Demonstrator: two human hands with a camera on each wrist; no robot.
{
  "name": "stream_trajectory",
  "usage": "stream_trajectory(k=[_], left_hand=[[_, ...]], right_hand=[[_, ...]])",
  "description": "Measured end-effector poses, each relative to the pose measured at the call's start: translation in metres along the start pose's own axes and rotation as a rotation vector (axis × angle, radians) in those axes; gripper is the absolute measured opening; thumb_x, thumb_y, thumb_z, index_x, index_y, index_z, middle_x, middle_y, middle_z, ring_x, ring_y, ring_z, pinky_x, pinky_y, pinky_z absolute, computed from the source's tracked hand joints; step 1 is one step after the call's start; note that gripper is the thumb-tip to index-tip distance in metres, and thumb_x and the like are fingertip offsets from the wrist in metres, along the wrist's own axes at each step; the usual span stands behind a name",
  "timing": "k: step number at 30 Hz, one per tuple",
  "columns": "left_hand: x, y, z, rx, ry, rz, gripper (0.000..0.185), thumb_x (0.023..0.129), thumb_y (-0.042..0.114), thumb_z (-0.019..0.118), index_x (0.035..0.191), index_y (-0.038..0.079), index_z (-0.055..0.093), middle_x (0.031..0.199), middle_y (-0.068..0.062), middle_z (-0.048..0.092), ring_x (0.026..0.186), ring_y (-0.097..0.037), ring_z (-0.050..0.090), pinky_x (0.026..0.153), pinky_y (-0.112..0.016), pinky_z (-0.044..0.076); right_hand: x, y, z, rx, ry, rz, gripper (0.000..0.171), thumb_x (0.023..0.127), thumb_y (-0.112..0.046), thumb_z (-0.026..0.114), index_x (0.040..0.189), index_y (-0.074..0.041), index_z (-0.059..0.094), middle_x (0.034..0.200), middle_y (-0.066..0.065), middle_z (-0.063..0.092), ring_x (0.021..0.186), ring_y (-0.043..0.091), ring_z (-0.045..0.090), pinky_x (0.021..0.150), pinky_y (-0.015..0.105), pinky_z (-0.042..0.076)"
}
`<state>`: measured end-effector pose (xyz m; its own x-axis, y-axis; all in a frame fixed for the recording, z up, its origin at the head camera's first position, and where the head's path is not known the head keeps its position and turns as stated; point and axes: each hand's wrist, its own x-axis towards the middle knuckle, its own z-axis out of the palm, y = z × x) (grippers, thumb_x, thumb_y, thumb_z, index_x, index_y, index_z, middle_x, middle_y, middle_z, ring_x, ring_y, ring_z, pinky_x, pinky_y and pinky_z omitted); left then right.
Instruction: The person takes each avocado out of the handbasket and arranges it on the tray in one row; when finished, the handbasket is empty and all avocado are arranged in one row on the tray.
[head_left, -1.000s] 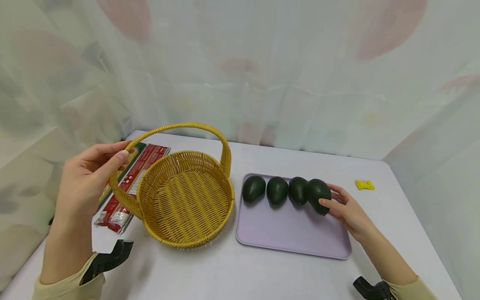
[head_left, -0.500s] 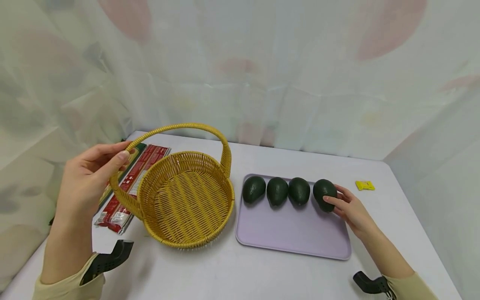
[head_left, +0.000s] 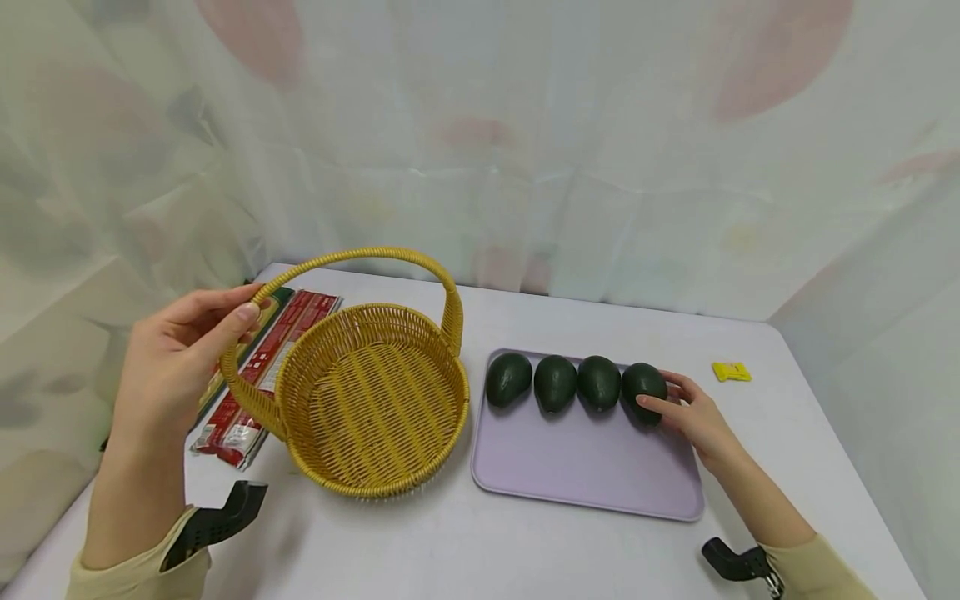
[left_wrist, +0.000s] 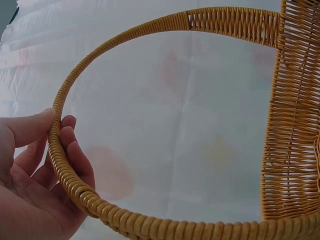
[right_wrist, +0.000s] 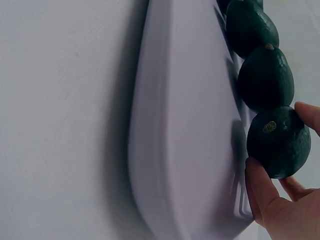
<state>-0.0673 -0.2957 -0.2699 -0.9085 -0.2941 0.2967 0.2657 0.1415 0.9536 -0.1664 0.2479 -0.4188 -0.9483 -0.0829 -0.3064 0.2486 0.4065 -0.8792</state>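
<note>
Left wrist view shows left hand point(left_wrist: 35, 185) clamped on basket point(head_left: 375, 400) handle; right hand point(right_wrist: 285, 205) pinches avocado point(right_wrist: 278, 141) on tray point(head_left: 585, 467). White surface point(head_left: 480, 550), curtain point(head_left: 525, 125) behind.

R hand point(right_wrist: 280, 210) grips end avocado point(right_wrist: 278, 141) (row of four) on lilac tray point(right_wrist: 185, 150).

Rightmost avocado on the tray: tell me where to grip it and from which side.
Grip the rightmost avocado across its broad middle, coming from its free right side, where the right hand already curls round it. On its left it sits close to the next avocado, so fingers would hardly fit there.
</note>
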Motion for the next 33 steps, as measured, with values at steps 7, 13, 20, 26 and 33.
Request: stream_trajectory(k=[7,13,20,26,33], left_hand=[[0.0004,0.0002,0.0001,-0.015,-0.010,0.014,0.025,0.090,0.005,0.068,0.114,-0.001,0.070,0.095,0.000,0.069,0.080,-0.013,0.060,0.068,-0.013,0.050],[0.0003,0.0004,-0.0002,0.014,-0.006,0.008,0.025,0.091,0.007,0.068,0.115,0.001,0.070,0.096,0.000,0.069,0.081,-0.013,0.059,0.068,-0.013,0.050],[0.0003,0.0004,0.0006,0.030,-0.001,0.003,0.026,0.091,0.008,0.069,0.116,0.001,0.070,0.097,0.000,0.068,0.082,-0.014,0.059,0.069,-0.013,0.050],[0.0008,0.0000,0.0009,0.031,-0.006,0.016,0.026,0.091,0.007,0.068,0.115,0.000,0.070,0.097,0.000,0.068,0.082,-0.013,0.059,0.069,-0.012,0.050],[0.0005,-0.0001,0.0020,0.045,-0.007,0.014,0.026,0.091,0.008,0.068,0.116,0.001,0.070,0.098,0.000,0.068,0.083,-0.014,0.058,0.069,-0.012,0.050]], right_hand=[[-0.0005,0.0006,0.0006,-0.096,0.007,-0.018,0.082,0.089,-0.039,0.071,0.151,-0.006,0.029,0.145,0.024,0.034,0.123,0.033,0.040,0.081,0.022,0.043],[-0.0009,0.0018,-0.0004,-0.150,0.017,-0.047,0.081,0.090,-0.043,0.069,0.150,-0.006,0.031,0.142,0.023,0.038,0.117,0.031,0.044,0.079,0.021,0.046],[-0.0031,0.0012,-0.0028,-0.114,0.020,-0.061,0.078,0.091,-0.041,0.068,0.150,-0.005,0.032,0.141,0.022,0.038,0.108,0.021,0.049,0.078,0.019,0.053],[-0.0058,-0.0005,-0.0047,-0.085,0.013,-0.065,0.077,0.093,-0.040,0.066,0.150,-0.003,0.031,0.144,0.024,0.035,0.116,0.025,0.049,0.080,0.021,0.053],[-0.0084,-0.0017,-0.0058,-0.068,0.023,-0.056,0.077,0.093,-0.041,0.065,0.150,-0.002,0.030,0.146,0.024,0.033,0.126,0.035,0.043,0.080,0.021,0.054]])
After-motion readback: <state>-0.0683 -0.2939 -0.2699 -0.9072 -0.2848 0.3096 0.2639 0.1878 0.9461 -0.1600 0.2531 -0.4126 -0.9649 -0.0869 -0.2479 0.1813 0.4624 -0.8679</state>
